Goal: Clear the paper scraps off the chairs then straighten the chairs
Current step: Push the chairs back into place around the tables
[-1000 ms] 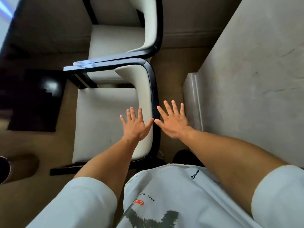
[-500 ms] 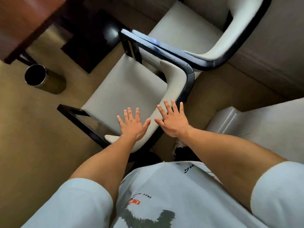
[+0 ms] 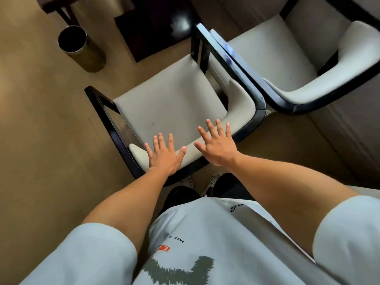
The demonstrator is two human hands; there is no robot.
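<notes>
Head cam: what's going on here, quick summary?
A person stands behind the near chair, both hands spread flat over its padded backrest: left hand and right hand, fingers straight, gripping nothing. Whether the palms actually touch the backrest can't be told. A second chair sits close alongside, their dark frames nearly meeting. No paper scraps show on either seat. A metal bin stands on the floor beyond.

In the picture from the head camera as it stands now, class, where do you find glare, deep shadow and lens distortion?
Head view: glare streaks the near chair's dark glossy frame and the black panel on the floor; the metal bin is black inside; the wide lens bows the second chair toward the corner; both hands, left hand and right hand, look sharp.
</notes>
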